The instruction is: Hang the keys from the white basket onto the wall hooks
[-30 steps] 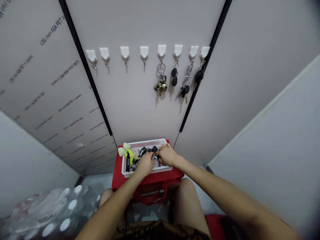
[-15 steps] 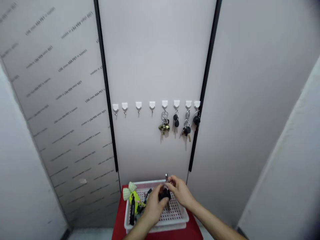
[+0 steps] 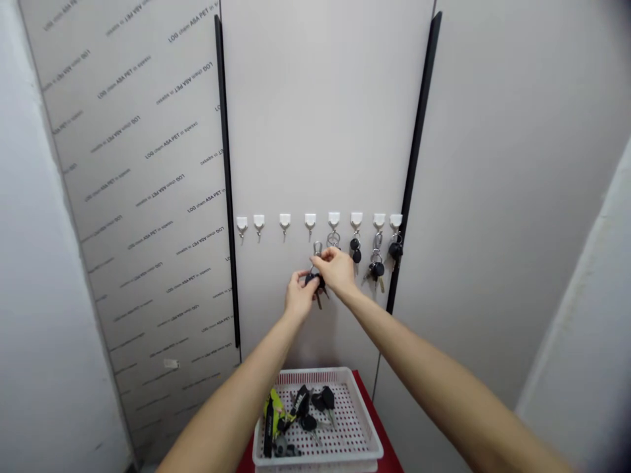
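A bunch of black-headed keys (image 3: 313, 280) is held up in front of the panel by both of my hands. My left hand (image 3: 298, 295) is closed around the black key heads, and metal blades poke out below. With thumb and fingers, my right hand (image 3: 336, 268) pinches the bunch's metal clip (image 3: 317, 248) at the top. That clip sits just below and slightly right of a bare white hook (image 3: 310, 221); they look apart. Beside it, a hook (image 3: 334, 219) carries a key ring (image 3: 334, 239), whose lower part my right hand hides.
Black-headed keys hang from hooks on the right, including one bunch (image 3: 377, 268). Bare hooks (image 3: 259, 222) line the left. Below, a white perforated basket (image 3: 362, 420) holds several keys (image 3: 325, 399) and a yellow-green item (image 3: 277, 402). It stands on a red surface (image 3: 389, 453).
Both hands have risen from over the basket to just under the hook row, bringing the bunch of keys along. The camera view has shifted, and more keys in the basket now show.
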Tool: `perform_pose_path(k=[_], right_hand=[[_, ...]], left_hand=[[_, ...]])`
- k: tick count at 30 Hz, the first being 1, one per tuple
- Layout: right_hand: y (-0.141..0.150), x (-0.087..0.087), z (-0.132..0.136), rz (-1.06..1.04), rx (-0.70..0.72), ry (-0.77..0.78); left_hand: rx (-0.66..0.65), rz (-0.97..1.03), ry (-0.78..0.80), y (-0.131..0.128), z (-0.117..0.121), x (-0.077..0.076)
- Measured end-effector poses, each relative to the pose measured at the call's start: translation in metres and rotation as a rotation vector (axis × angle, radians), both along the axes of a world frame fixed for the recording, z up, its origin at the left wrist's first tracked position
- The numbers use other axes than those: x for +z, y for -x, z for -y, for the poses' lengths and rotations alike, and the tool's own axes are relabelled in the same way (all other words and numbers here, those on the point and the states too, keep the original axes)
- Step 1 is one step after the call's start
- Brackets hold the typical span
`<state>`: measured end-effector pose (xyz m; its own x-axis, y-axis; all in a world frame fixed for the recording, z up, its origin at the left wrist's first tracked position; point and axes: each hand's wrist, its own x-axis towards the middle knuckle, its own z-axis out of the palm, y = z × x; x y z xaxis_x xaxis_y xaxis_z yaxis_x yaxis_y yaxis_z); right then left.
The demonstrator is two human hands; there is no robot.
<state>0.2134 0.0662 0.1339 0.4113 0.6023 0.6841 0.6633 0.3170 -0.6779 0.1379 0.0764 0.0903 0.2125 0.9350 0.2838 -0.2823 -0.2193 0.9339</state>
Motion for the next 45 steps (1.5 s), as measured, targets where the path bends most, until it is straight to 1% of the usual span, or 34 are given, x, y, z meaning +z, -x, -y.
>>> perform_pose_path(k=[2,4,6,8,10,13,16,18,20,22,24,26,27,29,30,31,33,35,36,37,38,39,41,43,45], right_hand=[[0.002,0.016,-0.011,0.026,-0.071,-0.014],[0.003,0.026,-0.022,0.053,-0.117,-0.006],[0.002,0.032,-0.029,0.091,-0.153,0.004],[0.002,0.034,-0.034,0.135,-0.182,-0.005],[0.002,0.033,-0.035,0.171,-0.200,-0.039],[0.002,0.030,-0.033,0.204,-0.203,-0.089],[0.002,0.027,-0.034,0.257,-0.200,-0.071],[0.002,0.026,-0.037,0.314,-0.196,-0.029],[0.001,0.025,-0.041,0.373,-0.195,0.019],[0.000,0.023,-0.042,0.412,-0.199,0.058],[-0.001,0.016,-0.039,0.431,-0.195,0.061],[-0.002,0.004,-0.031,0.450,-0.168,0.028],[-0.003,-0.006,-0.026,0.465,-0.144,0.012],[-0.004,-0.033,-0.014,0.511,-0.064,0.027],[-0.005,-0.051,-0.006,0.541,-0.007,0.076],[-0.006,-0.071,0.002,0.572,0.057,0.157],[-0.009,-0.116,0.019,0.631,0.178,0.383],[-0.013,-0.160,0.034,0.672,0.250,0.605],[-0.015,-0.179,0.039,0.693,0.272,0.678],[-0.017,-0.195,0.043,0.716,0.290,0.716],[-0.020,-0.208,0.046,0.739,0.297,0.736],[-0.021,-0.217,0.047,0.760,0.295,0.743],[-0.024,-0.226,0.046,0.797,0.276,0.755],[-0.024,-0.228,0.044,0.818,0.262,0.791],[-0.023,-0.226,0.042,0.816,0.272,0.813]], left_hand=[[0.023,-0.004,0.001,0.001,-0.008,0.015],[0.048,-0.031,-0.011,0.000,-0.016,0.025],[0.084,-0.069,-0.038,-0.001,-0.025,0.029],[0.117,-0.103,-0.067,-0.003,-0.031,0.031],[0.132,-0.114,-0.087,-0.004,-0.034,0.032],[0.093,-0.104,-0.100,-0.003,-0.032,0.031],[0.044,-0.125,-0.105,-0.002,-0.028,0.029],[0.039,-0.154,-0.112,-0.002,-0.030,0.026],[0.058,-0.205,-0.130,-0.001,-0.034,0.023],[0.112,-0.279,-0.154,0.001,-0.038,0.017],[0.178,-0.353,-0.174,0.007,-0.039,0.010],[0.210,-0.399,-0.194,0.015,-0.033,-0.002],[0.204,-0.412,-0.206,0.020,-0.029,-0.010],[0.163,-0.428,-0.225,0.028,-0.018,-0.032],[0.132,-0.437,-0.225,0.032,-0.012,-0.045],[0.098,-0.452,-0.219,0.035,-0.004,-0.060],[0.035,-0.504,-0.212,0.042,0.012,-0.092],[-0.002,-0.584,-0.225,0.048,0.027,-0.123],[-0.003,-0.631,-0.240,0.051,0.032,-0.135],[0.006,-0.679,-0.255,0.054,0.036,-0.146],[0.024,-0.721,-0.265,0.057,0.038,-0.154],[0.042,-0.755,-0.269,0.059,0.039,-0.160],[0.067,-0.798,-0.265,0.063,0.039,-0.166],[0.064,-0.838,-0.249,0.065,0.037,-0.168],[0.032,-0.888,-0.234,0.065,0.036,-0.170]])
